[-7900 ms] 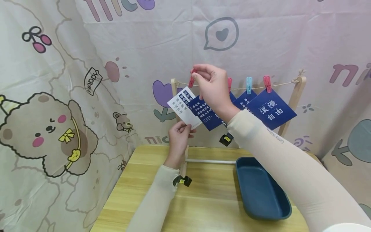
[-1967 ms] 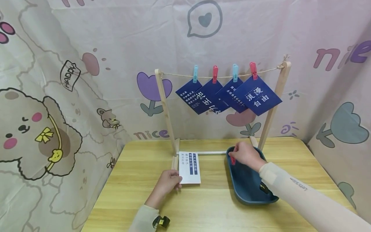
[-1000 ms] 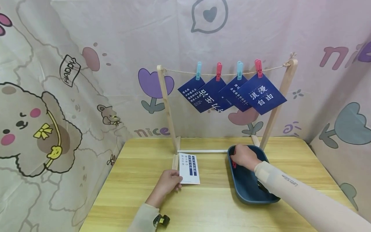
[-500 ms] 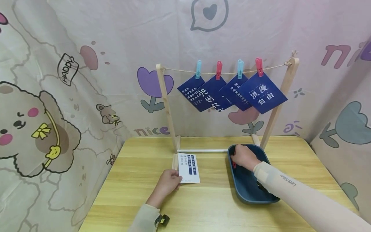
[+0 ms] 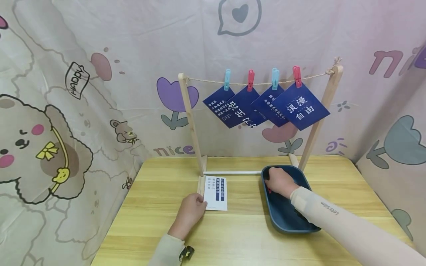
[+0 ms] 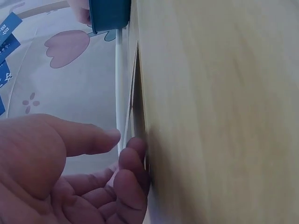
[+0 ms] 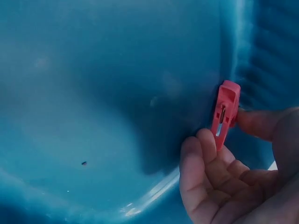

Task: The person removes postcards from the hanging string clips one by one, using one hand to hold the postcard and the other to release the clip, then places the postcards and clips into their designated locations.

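The left hand [image 5: 190, 212] pinches the near left corner of a white card [image 5: 215, 194], thumb above and fingers curled beneath. The card lies just beyond and to the right of that hand, low over the worktop [image 5: 246, 232], its printed side up; the left wrist view shows it edge-on, tilted slightly off the surface. Just ahead of the left hand, along the card's left edge, is a wooden foot [image 5: 201, 183] of the rack.

The right hand [image 5: 281, 181] is clamped on a red clip [image 7: 226, 112], held between thumb and fingertips. This hand is well apart from the left one, off to its right, reaching down into a dark blue basin [image 5: 289, 218] near its left wall. In the right wrist view the clip stands up out of the fingers, slightly tilted, beside the basin's wall.

Beyond both hands rise the left post [image 5: 191, 123] and the right post [image 5: 312, 140], with a string [image 5: 203, 80] tied between their tops. Above and beyond the right hand, four dark blue cards [image 5: 301, 107] hang from it cornerwise and overlapping, under two light blue clips [image 5: 275, 79] and two hanging red clips [image 5: 250, 80] in alternation. A white rod [image 5: 233, 173] runs low behind the white card, toward the basin. Farther off is a printed cloth [image 5: 149, 44].
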The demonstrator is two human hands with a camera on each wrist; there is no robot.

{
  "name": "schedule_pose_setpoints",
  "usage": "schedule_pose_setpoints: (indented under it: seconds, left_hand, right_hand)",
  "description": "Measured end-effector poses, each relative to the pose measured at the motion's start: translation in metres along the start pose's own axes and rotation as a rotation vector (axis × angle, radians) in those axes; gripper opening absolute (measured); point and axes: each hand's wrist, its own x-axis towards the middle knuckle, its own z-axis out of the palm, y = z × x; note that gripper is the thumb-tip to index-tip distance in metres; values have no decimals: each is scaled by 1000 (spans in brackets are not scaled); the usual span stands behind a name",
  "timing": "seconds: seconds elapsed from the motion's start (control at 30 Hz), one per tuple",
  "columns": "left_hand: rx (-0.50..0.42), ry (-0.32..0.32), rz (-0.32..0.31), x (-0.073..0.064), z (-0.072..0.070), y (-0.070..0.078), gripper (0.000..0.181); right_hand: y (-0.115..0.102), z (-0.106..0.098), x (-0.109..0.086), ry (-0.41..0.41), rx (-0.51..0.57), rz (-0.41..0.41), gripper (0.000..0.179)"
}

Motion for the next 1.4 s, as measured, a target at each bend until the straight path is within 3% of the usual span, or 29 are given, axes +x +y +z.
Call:
schedule_pose_setpoints:
  seconds: [0.3, 0.87, 1.17, 1.4]
  left_hand:
    - [73, 24, -14, -4, -1, 5, 20]
    - [131, 5, 72, -7, 2, 6, 31]
    - [282, -109, 214, -12, 4, 7, 52]
    - [301, -142, 219, -12, 3, 9, 47]
  right_hand:
    - [-2, 0, -6, 16, -35, -6, 34]
    - [-1, 4, -4, 18, -28, -5, 31]
    - [-1, 6, -5, 15, -12, 0, 30]
    - [1, 7, -6, 3, 7, 6, 27]
